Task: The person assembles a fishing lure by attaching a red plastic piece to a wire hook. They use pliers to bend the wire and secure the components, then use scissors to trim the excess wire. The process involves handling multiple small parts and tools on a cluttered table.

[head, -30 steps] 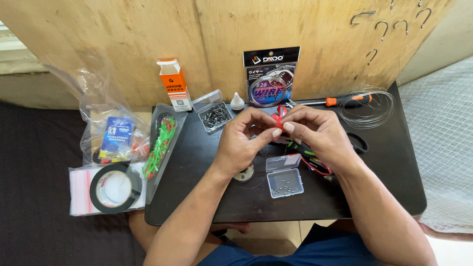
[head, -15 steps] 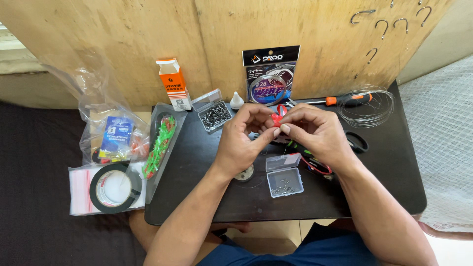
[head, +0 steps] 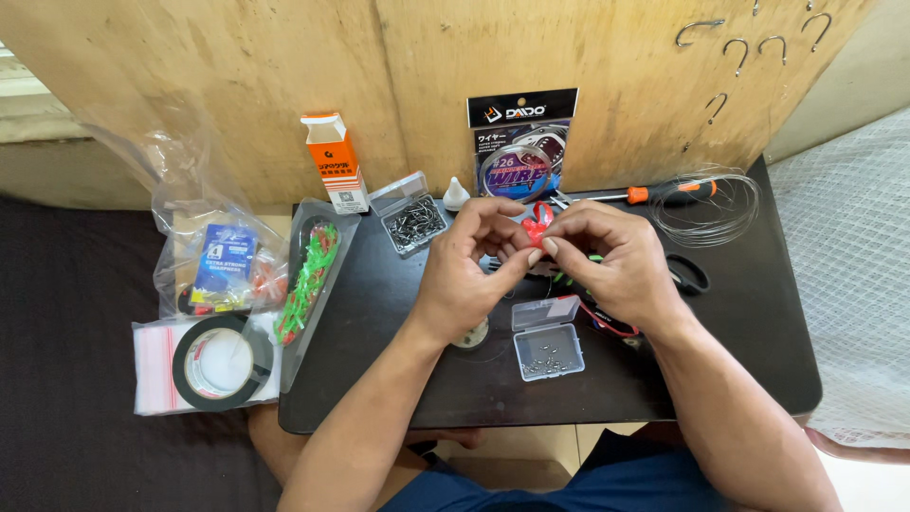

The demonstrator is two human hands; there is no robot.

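Over the middle of the black table [head: 720, 360], my left hand [head: 469, 275] and my right hand [head: 611, 261] meet fingertip to fingertip. Between them they pinch a small red soft lure piece [head: 536, 228], with only its top showing above the fingers. Green and red strands [head: 592, 308] lie under my right hand. A small clear box of tiny metal sleeves [head: 548, 338] sits open just below the hands. A clear box of dark hooks [head: 414, 216] lies up and left of my left hand.
A wire packet [head: 522, 142] and an orange box [head: 335, 161] lean on the wooden board. A screwdriver [head: 664, 192] and coiled wire [head: 706, 209] lie at the right. A tray of green lures [head: 308, 275], plastic bags [head: 213, 256] and black tape roll [head: 220, 362] sit left.
Both hands stay together over the table; the fingers shift slightly around the red piece, which shows a little more above them.
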